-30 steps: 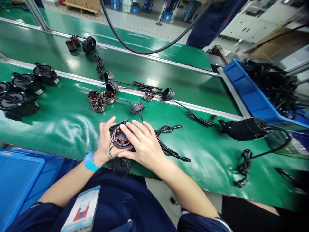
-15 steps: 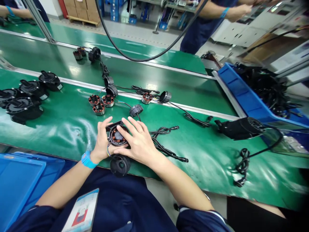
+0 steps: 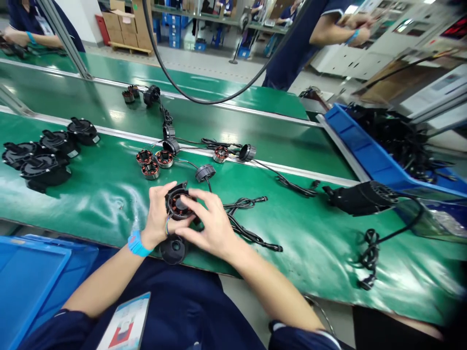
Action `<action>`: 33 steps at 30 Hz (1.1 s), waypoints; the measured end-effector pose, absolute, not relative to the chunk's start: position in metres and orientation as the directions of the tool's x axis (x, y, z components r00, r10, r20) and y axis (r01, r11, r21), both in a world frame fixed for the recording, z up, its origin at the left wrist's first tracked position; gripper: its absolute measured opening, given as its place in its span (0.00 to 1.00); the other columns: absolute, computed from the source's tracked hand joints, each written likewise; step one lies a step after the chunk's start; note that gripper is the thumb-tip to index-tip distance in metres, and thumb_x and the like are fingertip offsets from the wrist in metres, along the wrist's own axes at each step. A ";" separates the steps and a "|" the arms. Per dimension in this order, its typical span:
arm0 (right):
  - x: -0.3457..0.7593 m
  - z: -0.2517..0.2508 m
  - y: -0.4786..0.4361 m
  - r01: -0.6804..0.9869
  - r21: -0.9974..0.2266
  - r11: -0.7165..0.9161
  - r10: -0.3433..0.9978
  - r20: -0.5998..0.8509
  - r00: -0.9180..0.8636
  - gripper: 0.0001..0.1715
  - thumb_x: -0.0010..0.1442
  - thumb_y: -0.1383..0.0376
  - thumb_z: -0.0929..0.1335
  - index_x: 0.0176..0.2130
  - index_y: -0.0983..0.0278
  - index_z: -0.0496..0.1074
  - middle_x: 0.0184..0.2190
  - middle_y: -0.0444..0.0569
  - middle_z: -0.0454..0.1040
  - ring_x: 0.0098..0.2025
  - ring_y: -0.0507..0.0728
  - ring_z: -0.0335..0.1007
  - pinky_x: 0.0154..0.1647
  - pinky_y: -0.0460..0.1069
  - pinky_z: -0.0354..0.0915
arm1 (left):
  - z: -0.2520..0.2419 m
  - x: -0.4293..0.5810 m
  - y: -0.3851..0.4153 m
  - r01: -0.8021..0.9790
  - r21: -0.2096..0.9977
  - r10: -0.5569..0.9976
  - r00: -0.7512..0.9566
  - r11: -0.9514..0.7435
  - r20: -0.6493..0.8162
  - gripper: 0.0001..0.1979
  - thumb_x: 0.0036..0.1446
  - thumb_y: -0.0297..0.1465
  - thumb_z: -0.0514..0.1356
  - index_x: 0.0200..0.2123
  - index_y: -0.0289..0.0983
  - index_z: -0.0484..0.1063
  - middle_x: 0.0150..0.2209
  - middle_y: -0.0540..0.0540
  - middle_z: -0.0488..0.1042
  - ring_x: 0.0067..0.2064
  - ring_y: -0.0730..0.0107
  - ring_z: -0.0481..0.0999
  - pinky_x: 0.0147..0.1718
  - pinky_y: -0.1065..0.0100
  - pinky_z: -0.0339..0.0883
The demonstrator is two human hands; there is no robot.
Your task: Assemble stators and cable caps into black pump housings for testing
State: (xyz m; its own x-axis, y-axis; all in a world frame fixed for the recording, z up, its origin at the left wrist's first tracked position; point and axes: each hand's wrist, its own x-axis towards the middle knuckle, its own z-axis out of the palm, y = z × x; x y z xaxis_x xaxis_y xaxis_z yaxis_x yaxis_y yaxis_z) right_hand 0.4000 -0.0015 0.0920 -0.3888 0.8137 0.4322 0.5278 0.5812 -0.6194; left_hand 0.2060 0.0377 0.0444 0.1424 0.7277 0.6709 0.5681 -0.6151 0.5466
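Observation:
My left hand point(image 3: 156, 214) is wrapped round a black motor housing point(image 3: 176, 188), held tilted over the front edge of the bench. Inside it sits a stator point(image 3: 178, 206) with copper windings, and thin coloured wires come out by my left palm. The curved fingers and thumb of my right hand point(image 3: 215, 226) close on the stator at the housing's right side; the exact contact is partly hidden. Just below my hands is a black round cover point(image 3: 173, 250) with a hole. Beyond them lies a black end cap point(image 3: 205, 172) with a cable.
Several stators point(image 3: 150, 170) and another end cap point(image 3: 248, 152) with a cable lie farther back. Black gear housings point(image 3: 47, 170) stand at left, and an assembled motor point(image 3: 361, 198) at right. A blue crate point(image 3: 379, 160) holds black parts. A black cable point(image 3: 219, 101) hangs across the view.
My right hand's fingers have drawn back from lying flat over the stator and are now more curled at its side. The round cover has shifted slightly left. The view has tilted up a little.

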 end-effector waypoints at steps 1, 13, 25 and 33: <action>0.397 0.090 -0.013 0.370 -0.751 0.546 0.821 0.394 -0.413 0.27 0.67 0.45 0.68 0.42 0.65 0.80 0.44 0.59 0.80 0.50 0.63 0.75 0.54 0.60 0.70 | 0.050 0.206 0.039 0.597 0.502 0.682 0.107 -0.626 0.724 0.47 0.49 0.47 0.74 0.66 0.40 0.59 0.52 0.40 0.65 0.52 0.55 0.69 0.49 0.55 0.72; 0.335 0.022 -0.043 -0.616 -0.783 -0.085 0.975 0.063 -0.215 0.67 0.24 0.27 0.78 0.55 0.56 0.68 0.50 0.59 0.73 0.30 0.56 0.68 0.28 0.52 0.69 | 0.128 0.202 0.032 0.803 0.204 0.237 -0.081 -0.560 0.968 0.42 0.41 0.40 0.79 0.57 0.49 0.63 0.51 0.42 0.65 0.47 0.53 0.68 0.44 0.51 0.68; 0.385 0.079 0.019 -0.244 -0.962 0.123 0.991 0.107 0.079 0.49 0.45 0.50 0.82 0.57 0.54 0.59 0.56 0.54 0.72 0.49 0.61 0.76 0.54 0.60 0.74 | 0.038 0.201 0.006 0.616 0.641 0.851 0.096 -0.459 0.517 0.14 0.47 0.33 0.74 0.34 0.39 0.74 0.54 0.42 0.57 0.64 0.49 0.61 0.61 0.50 0.67; 0.369 0.055 0.056 0.038 -0.955 0.295 0.949 0.297 0.107 0.57 0.47 0.57 0.80 0.66 0.62 0.52 0.62 0.62 0.65 0.61 0.62 0.68 0.64 0.59 0.66 | 0.042 0.194 0.013 0.600 0.620 0.850 0.221 -0.505 0.478 0.20 0.47 0.36 0.74 0.33 0.39 0.65 0.50 0.41 0.57 0.58 0.52 0.64 0.57 0.52 0.70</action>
